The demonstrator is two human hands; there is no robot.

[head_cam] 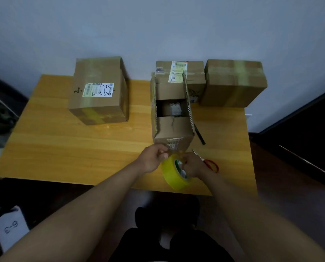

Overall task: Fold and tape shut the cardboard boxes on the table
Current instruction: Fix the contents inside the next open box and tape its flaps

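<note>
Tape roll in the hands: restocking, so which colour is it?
Yellow: the tape roll, with a green-and-white inner core, shows best in the head view.

bare table (63, 148) left, scissors (210, 164) right

Head camera looks steeply down over table (63, 148).

I am seeing a black pen (200, 134) lying on the wooden surface (63, 148), and a white card (10, 229) marked "6-3" sitting at lower left.
</note>
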